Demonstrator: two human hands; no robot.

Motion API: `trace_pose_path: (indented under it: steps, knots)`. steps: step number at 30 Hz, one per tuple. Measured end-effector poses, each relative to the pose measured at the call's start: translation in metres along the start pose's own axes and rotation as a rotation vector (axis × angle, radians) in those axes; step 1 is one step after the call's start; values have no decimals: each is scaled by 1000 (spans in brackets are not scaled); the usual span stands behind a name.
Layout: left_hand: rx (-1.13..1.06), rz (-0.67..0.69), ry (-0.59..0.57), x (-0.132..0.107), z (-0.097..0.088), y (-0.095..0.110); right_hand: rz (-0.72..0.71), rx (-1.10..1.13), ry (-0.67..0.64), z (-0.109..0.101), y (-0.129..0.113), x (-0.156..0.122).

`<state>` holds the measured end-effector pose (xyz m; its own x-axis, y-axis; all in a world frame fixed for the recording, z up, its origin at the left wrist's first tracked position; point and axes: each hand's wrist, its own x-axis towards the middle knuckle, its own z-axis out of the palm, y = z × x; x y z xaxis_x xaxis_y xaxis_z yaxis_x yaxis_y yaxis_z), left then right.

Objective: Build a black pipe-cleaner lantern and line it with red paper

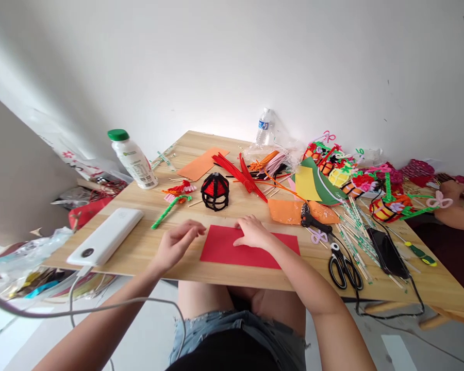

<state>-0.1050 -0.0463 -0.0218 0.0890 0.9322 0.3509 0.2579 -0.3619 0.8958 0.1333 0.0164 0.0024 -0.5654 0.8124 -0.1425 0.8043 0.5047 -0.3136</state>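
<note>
Lying flat near the front edge of the worktop [139, 245], a red sheet [224, 251] is supporting the right hand [254, 233], fingers spread; the left hand [180, 241], fingers loosely bent and empty, is flanking its left side.

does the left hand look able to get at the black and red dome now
Probably yes. The left hand looks empty, and the black and red dome stands just beyond it across bare tabletop. The green stem lies to one side and the red paper lies flat.
</note>
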Motion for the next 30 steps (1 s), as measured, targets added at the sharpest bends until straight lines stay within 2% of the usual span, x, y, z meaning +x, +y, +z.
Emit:
trace_pose_path:
  steps: [1,4,7,9,11,16,18,21,25,30]
  knots:
    - [-62,-23,71,14,3,3,10,43,-6,-1,2,2]
    - [-256,-56,140,60,20,13,53,225,11,-3,13,-1]
    - [-500,-160,123,95,38,17,97,485,85,-8,29,-10]
    - [-582,-193,109,104,48,14,91,629,154,-13,41,-18]
    - [-652,-195,61,103,53,8,92,776,206,-19,49,-24]
    - [-950,-217,-388,75,59,5,220,1320,304,-28,49,-26]
    - [-985,-188,-485,67,62,10,256,1488,324,-23,39,-22]
    - [-967,-183,-475,61,67,15,270,1646,385,-7,19,-16]
    - [-925,-266,-365,61,65,14,294,1691,339,9,0,-16]
    - [-966,-350,-184,64,61,13,339,1573,222,2,-1,-22]
